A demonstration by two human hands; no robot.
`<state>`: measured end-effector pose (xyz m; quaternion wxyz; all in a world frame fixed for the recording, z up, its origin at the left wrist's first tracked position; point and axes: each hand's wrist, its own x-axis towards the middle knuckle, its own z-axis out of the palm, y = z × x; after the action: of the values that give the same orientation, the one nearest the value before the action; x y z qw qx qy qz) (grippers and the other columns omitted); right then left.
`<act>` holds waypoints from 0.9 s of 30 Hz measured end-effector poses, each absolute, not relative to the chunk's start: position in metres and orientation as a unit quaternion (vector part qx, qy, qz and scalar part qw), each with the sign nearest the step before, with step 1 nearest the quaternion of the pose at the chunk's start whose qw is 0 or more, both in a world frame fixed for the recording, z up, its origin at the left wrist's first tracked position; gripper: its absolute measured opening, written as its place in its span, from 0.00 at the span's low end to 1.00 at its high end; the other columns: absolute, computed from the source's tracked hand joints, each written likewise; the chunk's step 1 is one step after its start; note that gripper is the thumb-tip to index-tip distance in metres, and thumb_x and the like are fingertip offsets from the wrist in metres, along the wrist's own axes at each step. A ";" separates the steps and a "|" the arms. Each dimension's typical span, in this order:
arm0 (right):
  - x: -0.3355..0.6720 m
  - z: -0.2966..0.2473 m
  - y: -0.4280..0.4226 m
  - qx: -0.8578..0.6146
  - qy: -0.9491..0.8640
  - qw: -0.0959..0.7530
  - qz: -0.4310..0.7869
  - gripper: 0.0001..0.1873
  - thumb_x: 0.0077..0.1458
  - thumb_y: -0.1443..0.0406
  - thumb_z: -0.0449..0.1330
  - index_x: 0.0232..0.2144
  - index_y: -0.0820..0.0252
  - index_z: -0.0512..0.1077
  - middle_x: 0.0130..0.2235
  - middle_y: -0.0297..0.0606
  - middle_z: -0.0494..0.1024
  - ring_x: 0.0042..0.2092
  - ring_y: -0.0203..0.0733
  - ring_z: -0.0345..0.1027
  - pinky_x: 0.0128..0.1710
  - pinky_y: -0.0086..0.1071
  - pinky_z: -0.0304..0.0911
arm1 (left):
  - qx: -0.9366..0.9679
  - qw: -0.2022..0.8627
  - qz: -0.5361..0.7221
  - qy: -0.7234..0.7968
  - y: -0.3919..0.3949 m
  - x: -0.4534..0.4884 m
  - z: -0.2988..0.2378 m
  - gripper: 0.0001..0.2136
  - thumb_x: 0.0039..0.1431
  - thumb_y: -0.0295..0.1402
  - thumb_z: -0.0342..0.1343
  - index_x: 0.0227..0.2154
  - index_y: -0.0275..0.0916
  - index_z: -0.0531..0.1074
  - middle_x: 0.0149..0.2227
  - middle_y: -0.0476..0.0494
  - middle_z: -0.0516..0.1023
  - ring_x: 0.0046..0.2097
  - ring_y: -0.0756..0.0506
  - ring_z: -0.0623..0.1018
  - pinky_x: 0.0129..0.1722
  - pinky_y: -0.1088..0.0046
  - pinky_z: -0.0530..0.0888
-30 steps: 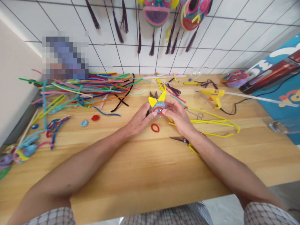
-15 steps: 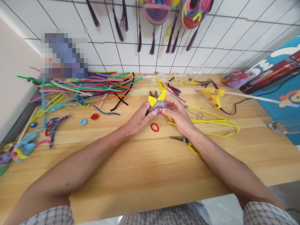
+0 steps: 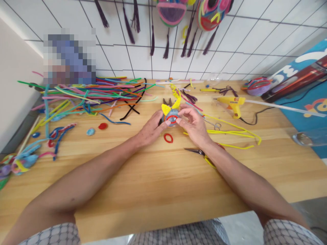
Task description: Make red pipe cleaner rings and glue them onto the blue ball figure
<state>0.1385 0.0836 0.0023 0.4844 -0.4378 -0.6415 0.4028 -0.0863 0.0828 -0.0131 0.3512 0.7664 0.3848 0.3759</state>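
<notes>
A clear, blue-edged craft ball (image 3: 174,112) with pointed yellow pipe-cleaner ears (image 3: 166,109) sits between my hands, above the table. My left hand (image 3: 153,127) wraps its left side, thumb on the front. Against the ball's front lies a red pipe-cleaner ring (image 3: 171,117). My right hand (image 3: 192,124) has its fingers bent and its thumb at the ring's right edge, the fingertips close beside the ball. A second red oval ring (image 3: 168,138) rests on the wood just below. Scissors (image 3: 195,150) lie partly under my right forearm.
Many coloured pipe cleaners (image 3: 102,93) are heaped at the back left. Dark-tipped pliers (image 3: 167,101) lie behind the ball. A yellow glue gun (image 3: 233,103) with its cord is at the right, near bent yellow pipe cleaners (image 3: 230,132). Decorated masks (image 3: 171,13) hang on the tiled wall.
My right fingers have lifted and curled away from the ball's right side, with the thumb still near the red ring. My left hand and the ball have stayed nearly in place.
</notes>
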 end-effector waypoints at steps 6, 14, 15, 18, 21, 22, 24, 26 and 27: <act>0.140 0.009 0.081 -0.444 -0.675 0.461 0.367 0.04 0.62 0.54 0.71 0.38 0.43 0.82 0.64 0.35 0.75 0.70 0.54 0.67 0.77 0.59 0.55 | 0.766 0.350 0.379 0.384 0.084 -0.086 -0.015 0.21 0.77 0.51 0.51 0.58 0.41 0.70 0.57 0.35 0.78 0.58 0.37 0.75 0.64 0.52 0.72; 0.141 0.011 0.080 -0.441 -0.679 0.457 0.369 0.09 0.64 0.49 0.69 0.40 0.42 0.83 0.64 0.37 0.75 0.70 0.56 0.67 0.77 0.62 0.55 | 0.766 0.350 0.374 0.388 0.083 -0.086 -0.014 0.20 0.77 0.51 0.50 0.56 0.40 0.70 0.55 0.35 0.77 0.56 0.37 0.75 0.62 0.53 0.72; 0.141 0.010 0.080 -0.442 -0.678 0.456 0.371 0.10 0.63 0.48 0.69 0.40 0.42 0.83 0.65 0.37 0.75 0.70 0.57 0.67 0.77 0.62 0.56 | 0.767 0.348 0.373 0.389 0.083 -0.086 -0.014 0.20 0.77 0.51 0.50 0.56 0.40 0.70 0.54 0.35 0.77 0.55 0.38 0.75 0.62 0.54 0.73; 0.142 0.009 0.080 -0.441 -0.679 0.455 0.371 0.11 0.63 0.47 0.69 0.41 0.42 0.83 0.65 0.37 0.75 0.70 0.57 0.67 0.76 0.62 0.56 | 0.769 0.343 0.374 0.389 0.083 -0.086 -0.013 0.21 0.77 0.53 0.50 0.56 0.41 0.70 0.53 0.37 0.77 0.54 0.39 0.75 0.60 0.55 0.73; 0.142 0.009 0.080 -0.442 -0.683 0.453 0.364 0.10 0.63 0.48 0.69 0.41 0.42 0.83 0.64 0.37 0.75 0.69 0.57 0.67 0.76 0.61 0.56 | 0.768 0.339 0.376 0.392 0.082 -0.086 -0.013 0.21 0.77 0.54 0.50 0.55 0.42 0.71 0.53 0.38 0.77 0.53 0.39 0.75 0.59 0.57 0.74; 0.142 0.009 0.079 -0.442 -0.684 0.453 0.361 0.10 0.63 0.49 0.69 0.41 0.42 0.83 0.64 0.37 0.75 0.69 0.57 0.68 0.76 0.61 0.56 | 0.768 0.339 0.375 0.394 0.082 -0.086 -0.012 0.21 0.77 0.55 0.50 0.54 0.42 0.71 0.53 0.39 0.78 0.53 0.39 0.75 0.58 0.58 0.74; 0.142 0.009 0.079 -0.439 -0.688 0.456 0.354 0.09 0.64 0.50 0.69 0.42 0.42 0.83 0.63 0.38 0.75 0.68 0.56 0.68 0.76 0.60 0.57 | 0.768 0.340 0.373 0.394 0.082 -0.085 -0.011 0.21 0.77 0.55 0.49 0.54 0.42 0.71 0.53 0.39 0.78 0.53 0.39 0.75 0.58 0.58 0.74; 0.142 0.009 0.078 -0.435 -0.692 0.460 0.347 0.08 0.64 0.51 0.68 0.42 0.43 0.83 0.63 0.38 0.75 0.68 0.56 0.69 0.75 0.59 0.57 | 0.769 0.343 0.372 0.391 0.082 -0.085 -0.011 0.21 0.77 0.54 0.49 0.54 0.42 0.71 0.54 0.38 0.78 0.54 0.39 0.75 0.59 0.58 0.73; 0.141 0.009 0.078 -0.435 -0.694 0.461 0.343 0.08 0.64 0.51 0.68 0.42 0.43 0.83 0.63 0.38 0.75 0.67 0.57 0.69 0.75 0.60 0.57 | 0.769 0.344 0.373 0.389 0.082 -0.085 -0.011 0.21 0.77 0.54 0.49 0.54 0.42 0.71 0.54 0.38 0.77 0.54 0.39 0.75 0.59 0.57 0.73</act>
<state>0.1415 0.0778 0.0086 0.4606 -0.4349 -0.6936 0.3431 -0.0852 0.0821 -0.0110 0.3440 0.7689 0.3892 0.3728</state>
